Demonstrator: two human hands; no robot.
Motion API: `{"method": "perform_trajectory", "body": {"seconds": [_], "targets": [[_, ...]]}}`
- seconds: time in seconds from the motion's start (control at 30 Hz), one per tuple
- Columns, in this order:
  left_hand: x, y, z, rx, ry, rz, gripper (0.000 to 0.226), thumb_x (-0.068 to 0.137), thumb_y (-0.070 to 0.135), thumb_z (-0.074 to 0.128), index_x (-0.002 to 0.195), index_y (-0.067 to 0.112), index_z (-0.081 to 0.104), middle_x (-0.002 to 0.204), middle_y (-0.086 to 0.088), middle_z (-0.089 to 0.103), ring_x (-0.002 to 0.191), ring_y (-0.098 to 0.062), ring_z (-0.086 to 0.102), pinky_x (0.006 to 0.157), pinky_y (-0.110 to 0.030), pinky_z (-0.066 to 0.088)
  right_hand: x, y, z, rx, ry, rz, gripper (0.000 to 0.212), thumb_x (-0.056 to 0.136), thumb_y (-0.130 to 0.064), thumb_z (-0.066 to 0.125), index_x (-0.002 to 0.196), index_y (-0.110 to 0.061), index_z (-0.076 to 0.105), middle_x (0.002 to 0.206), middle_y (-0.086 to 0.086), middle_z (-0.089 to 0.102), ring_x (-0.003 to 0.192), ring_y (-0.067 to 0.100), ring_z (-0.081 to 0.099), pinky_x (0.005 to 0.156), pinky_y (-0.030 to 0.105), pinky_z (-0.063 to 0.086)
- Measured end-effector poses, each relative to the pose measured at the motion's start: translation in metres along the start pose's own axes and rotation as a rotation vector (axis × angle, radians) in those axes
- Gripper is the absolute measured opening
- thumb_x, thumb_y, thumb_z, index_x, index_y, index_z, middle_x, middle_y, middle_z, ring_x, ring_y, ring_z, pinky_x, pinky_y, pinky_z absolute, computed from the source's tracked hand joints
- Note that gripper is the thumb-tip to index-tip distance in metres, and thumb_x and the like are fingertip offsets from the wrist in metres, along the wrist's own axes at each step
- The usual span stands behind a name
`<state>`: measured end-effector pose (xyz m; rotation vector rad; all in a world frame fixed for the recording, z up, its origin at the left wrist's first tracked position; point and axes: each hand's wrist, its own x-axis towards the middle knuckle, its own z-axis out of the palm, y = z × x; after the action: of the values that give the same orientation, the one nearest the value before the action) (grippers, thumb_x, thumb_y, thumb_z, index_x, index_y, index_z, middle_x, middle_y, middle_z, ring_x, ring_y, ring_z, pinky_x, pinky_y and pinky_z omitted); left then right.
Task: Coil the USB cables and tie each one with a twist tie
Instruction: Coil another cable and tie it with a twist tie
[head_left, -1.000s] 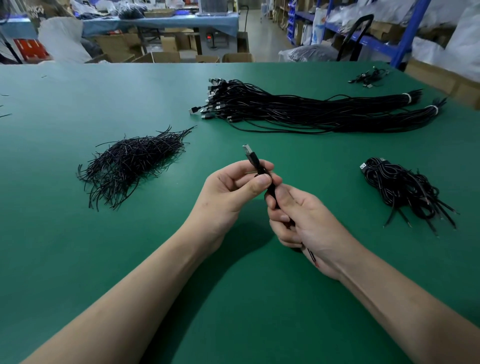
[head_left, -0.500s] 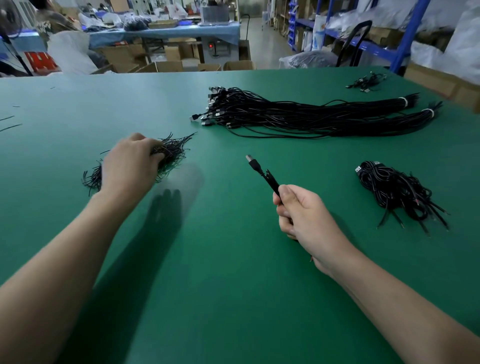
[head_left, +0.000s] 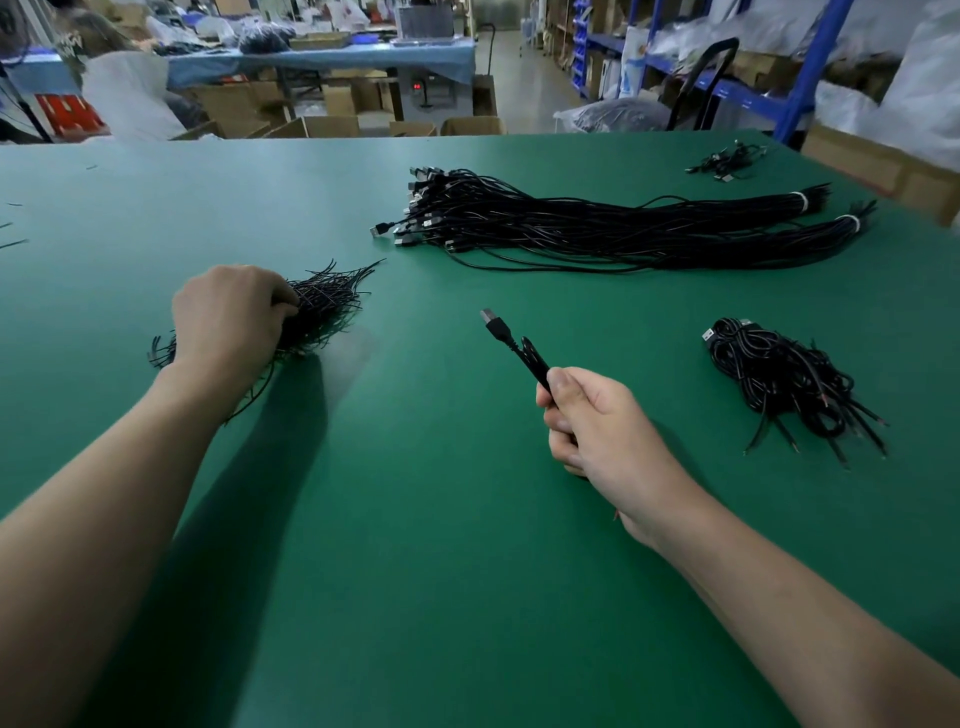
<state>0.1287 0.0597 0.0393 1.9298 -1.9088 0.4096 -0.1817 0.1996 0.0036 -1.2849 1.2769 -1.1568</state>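
My right hand (head_left: 597, 431) grips a folded black USB cable (head_left: 511, 345) above the green table; its plug end sticks up and to the left out of my fist. My left hand (head_left: 231, 317) lies on a heap of black twist ties (head_left: 324, 306) at the left, fingers curled into the strands. Whether it pinches a single tie I cannot tell. A long bundle of uncoiled black USB cables (head_left: 597, 234) lies across the far middle. A heap of coiled, tied cables (head_left: 779, 376) sits at the right.
The green table (head_left: 415, 519) stretches wide around both hands. A few loose cables (head_left: 727, 161) lie at the far right corner. Beyond the table's far edge stand cardboard boxes (head_left: 332, 124), a blue-covered bench and blue shelving (head_left: 800, 78).
My left hand let go of the cable, swung left to the twist tie heap and now digs its fingers into it. The right hand keeps its grip on the cable.
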Motion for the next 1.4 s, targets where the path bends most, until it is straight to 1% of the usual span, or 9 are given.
{"method": "perform_trajectory", "body": {"seconds": [0.17,0.37,0.47,0.53,0.63,0.83,1.0,1.17,1.4], "targets": [[-0.007,-0.001,-0.008,-0.027,0.058,0.052,0.013,0.091,0.016,0.071,0.1,0.02,0.079,0.087,-0.018,0.074,0.083,-0.042,0.065,0.067,-0.035,0.037,-0.001,0.0,0.0,-0.004,0.0,-0.004,0.032,0.11,-0.027,0.035,0.089,-0.009,0.052,0.065,-0.004,0.027,0.049,0.01,0.022,0.044,0.019,0.018],[-0.01,0.01,-0.029,-0.173,0.252,0.265,0.013,0.095,0.023,0.068,0.103,0.017,0.077,0.091,-0.01,0.076,0.088,-0.033,0.066,0.077,-0.04,0.045,-0.002,-0.002,0.0,-0.007,0.003,-0.002,0.033,0.11,-0.027,0.036,0.089,-0.009,0.053,0.063,-0.006,0.03,0.046,0.009,0.024,0.045,0.02,0.019],[-0.018,0.037,-0.044,-0.536,0.301,0.203,0.008,0.091,0.026,0.072,0.099,0.024,0.076,0.085,0.011,0.074,0.082,-0.009,0.067,0.075,-0.026,0.049,-0.002,-0.003,0.0,0.013,0.018,-0.001,0.032,0.11,-0.027,0.036,0.088,-0.009,0.052,0.06,-0.01,0.033,0.046,0.009,0.025,0.044,0.019,0.021],[-0.031,0.066,-0.049,-0.954,0.135,0.128,0.009,0.088,0.02,0.077,0.093,0.027,0.074,0.079,0.016,0.074,0.076,0.0,0.068,0.074,-0.014,0.049,-0.002,-0.004,-0.001,0.045,0.03,0.005,0.033,0.11,-0.028,0.036,0.089,-0.009,0.052,0.059,-0.01,0.034,0.046,0.009,0.025,0.043,0.019,0.02],[-0.068,0.112,-0.037,-1.246,-0.097,0.115,0.018,0.084,0.008,0.079,0.087,0.024,0.073,0.077,0.004,0.076,0.071,-0.012,0.073,0.075,-0.028,0.058,-0.002,-0.005,-0.001,0.108,0.033,0.018,0.033,0.11,-0.03,0.037,0.089,-0.009,0.053,0.06,-0.009,0.036,0.047,0.009,0.026,0.043,0.018,0.022],[-0.114,0.153,-0.02,-1.286,-0.024,0.148,0.014,0.086,0.015,0.079,0.087,0.027,0.073,0.085,0.011,0.077,0.08,-0.01,0.074,0.074,-0.021,0.055,-0.001,-0.004,-0.004,0.257,0.01,0.065,0.033,0.109,-0.033,0.038,0.091,-0.011,0.053,0.061,-0.007,0.039,0.046,0.008,0.029,0.043,0.018,0.027],[-0.129,0.153,-0.02,-1.162,-0.002,0.376,0.009,0.085,0.011,0.08,0.087,0.018,0.075,0.084,0.018,0.075,0.079,-0.003,0.072,0.078,-0.015,0.053,-0.001,-0.004,-0.004,0.292,0.035,0.078,0.033,0.109,-0.032,0.038,0.09,-0.012,0.057,0.06,-0.009,0.047,0.047,0.007,0.036,0.042,0.017,0.031],[-0.127,0.147,-0.021,-0.972,0.106,0.591,0.003,0.086,0.01,0.08,0.088,0.01,0.077,0.088,0.01,0.074,0.086,0.007,0.067,0.08,-0.016,0.053,-0.001,-0.005,-0.006,0.253,0.064,0.108,0.033,0.107,-0.035,0.043,0.087,-0.017,0.062,0.092,-0.005,0.074,0.074,0.007,0.061,0.053,0.02,0.045],[-0.121,0.141,-0.025,-0.725,0.233,0.794,0.008,0.094,0.004,0.071,0.091,0.01,0.076,0.09,0.003,0.074,0.079,-0.018,0.069,0.069,-0.034,0.055,0.001,-0.003,-0.007,0.288,0.083,0.158,0.035,0.107,-0.035,0.044,0.082,-0.017,0.062,0.089,0.002,0.06,0.068,0.005,0.056,0.054,0.021,0.044]]}}
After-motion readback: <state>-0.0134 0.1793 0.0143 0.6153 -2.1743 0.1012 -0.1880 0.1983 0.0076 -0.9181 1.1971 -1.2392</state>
